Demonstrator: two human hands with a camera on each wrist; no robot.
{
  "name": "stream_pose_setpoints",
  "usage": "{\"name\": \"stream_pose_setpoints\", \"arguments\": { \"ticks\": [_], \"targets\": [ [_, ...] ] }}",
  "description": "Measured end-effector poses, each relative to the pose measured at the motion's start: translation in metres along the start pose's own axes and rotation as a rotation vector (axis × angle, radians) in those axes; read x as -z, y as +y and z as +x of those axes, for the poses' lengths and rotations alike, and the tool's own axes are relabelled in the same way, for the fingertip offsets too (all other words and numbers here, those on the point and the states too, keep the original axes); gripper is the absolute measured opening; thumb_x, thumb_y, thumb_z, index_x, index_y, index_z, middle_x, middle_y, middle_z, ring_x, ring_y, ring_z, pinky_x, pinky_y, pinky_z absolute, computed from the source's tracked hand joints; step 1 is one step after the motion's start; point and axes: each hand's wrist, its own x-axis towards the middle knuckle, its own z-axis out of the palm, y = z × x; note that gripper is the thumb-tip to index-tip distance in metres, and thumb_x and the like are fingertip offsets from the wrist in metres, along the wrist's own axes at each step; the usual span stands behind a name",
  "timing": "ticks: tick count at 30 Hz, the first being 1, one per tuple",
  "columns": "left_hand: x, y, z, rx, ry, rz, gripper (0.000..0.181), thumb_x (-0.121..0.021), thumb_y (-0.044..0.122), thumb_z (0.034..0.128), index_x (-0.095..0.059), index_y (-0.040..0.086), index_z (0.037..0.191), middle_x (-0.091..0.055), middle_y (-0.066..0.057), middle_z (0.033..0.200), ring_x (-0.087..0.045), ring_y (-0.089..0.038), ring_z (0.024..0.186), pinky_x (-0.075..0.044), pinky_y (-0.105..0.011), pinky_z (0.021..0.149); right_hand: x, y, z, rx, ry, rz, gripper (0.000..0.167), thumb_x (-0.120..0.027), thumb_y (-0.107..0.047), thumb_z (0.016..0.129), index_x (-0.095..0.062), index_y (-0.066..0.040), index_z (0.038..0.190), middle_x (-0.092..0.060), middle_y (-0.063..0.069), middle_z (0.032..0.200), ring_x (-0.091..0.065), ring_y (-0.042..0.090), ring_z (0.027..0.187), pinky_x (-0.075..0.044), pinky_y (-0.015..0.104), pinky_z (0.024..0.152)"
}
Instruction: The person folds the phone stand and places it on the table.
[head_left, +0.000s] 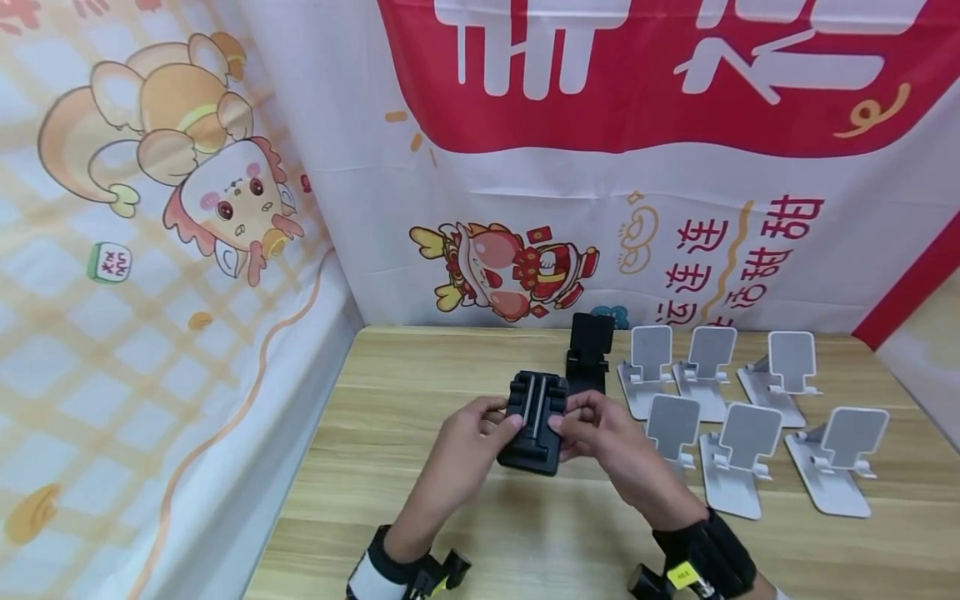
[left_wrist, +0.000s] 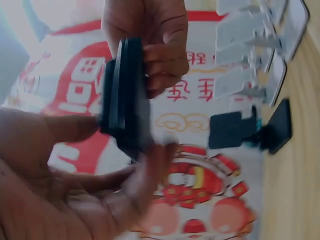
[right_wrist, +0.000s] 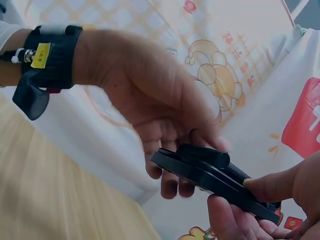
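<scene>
We are holding a folded black stand (head_left: 531, 446).
Our left hand (head_left: 474, 435) and right hand (head_left: 609, 435) are pinching its sides over the tabletop (head_left: 390, 433), short of its back edge — behind, another black stand (head_left: 591, 335) is standing unfolded beside pale stands (head_left: 744, 429).

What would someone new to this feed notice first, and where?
Probably the big red panel with white lettering, high on the white cloth backdrop. Next, the black, flat-folded rectangular stand held between both hands, left hand and right hand, over the pale wood-grain table. Then six light-grey stands with upright plates, in two rows at the table's right.
</scene>
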Motion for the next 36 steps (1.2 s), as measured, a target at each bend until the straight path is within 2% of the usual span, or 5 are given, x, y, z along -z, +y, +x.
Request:
{"name": "stream_pose_setpoints", "arguments": {
  "ticks": [6, 10, 26, 31, 36],
  "targets": [
    [-0.019, 0.013, -0.009, -0.045, 0.064, 0.468, 0.087, -0.068, 0.062, 0.0909, -0.045, 0.003, 0.151, -0.05, -0.01, 0.125, -0.049, -0.021, 0.102, -0.049, -0.034, 0.084, -0.005, 0.004, 0.003, -0.012, 0.024, 0.004, 0.036, -0.062, -0.012, 0.102, -0.043, 0.001, 0.13, -0.056, 0.011, 0.108, -0.066, 0.018, 0.088, -0.063, 0.035, 0.083],
    [-0.027, 0.016, -0.01, -0.077, 0.138, 0.612, 0.09, -0.075, 0.06, 0.0866, -0.048, -0.001, 0.147, -0.051, -0.012, 0.123, -0.047, -0.021, 0.102, -0.05, -0.036, 0.086, -0.008, 0.004, 0.004, -0.011, 0.022, -0.003, 0.036, -0.063, -0.014, 0.101, -0.044, 0.001, 0.128, -0.054, 0.009, 0.105, -0.063, 0.018, 0.088, -0.063, 0.033, 0.082],
    [-0.022, 0.003, 0.008, -0.077, 0.207, 0.635, 0.085, -0.08, 0.064, 0.0754, -0.06, 0.0, 0.128, -0.061, -0.008, 0.104, -0.055, -0.019, 0.084, -0.056, -0.037, 0.072, -0.013, 0.012, 0.009, 0.019, 0.051, -0.051, 0.038, -0.065, -0.009, 0.099, -0.046, -0.001, 0.13, -0.063, 0.015, 0.108, -0.069, 0.019, 0.085, -0.064, 0.037, 0.082],
    [-0.006, -0.021, 0.027, -0.043, 0.259, 0.587, 0.073, -0.081, 0.055, 0.0701, -0.064, 0.001, 0.117, -0.062, -0.006, 0.097, -0.059, -0.018, 0.077, -0.054, -0.032, 0.063, 0.0, 0.016, 0.011, 0.054, 0.112, -0.2, 0.036, -0.06, -0.009, 0.1, -0.046, -0.002, 0.132, -0.066, 0.015, 0.113, -0.068, 0.02, 0.093, -0.059, 0.035, 0.086],
    [0.029, -0.058, 0.054, 0.037, 0.367, 0.559, 0.067, -0.081, 0.049, 0.0684, -0.065, -0.001, 0.11, -0.063, -0.011, 0.095, -0.06, -0.023, 0.081, -0.051, -0.032, 0.059, 0.028, 0.015, 0.014, 0.109, 0.207, -0.427, 0.039, -0.062, -0.018, 0.102, -0.046, -0.002, 0.134, -0.063, 0.016, 0.12, -0.061, 0.025, 0.105, -0.053, 0.034, 0.087]
  ]
}}
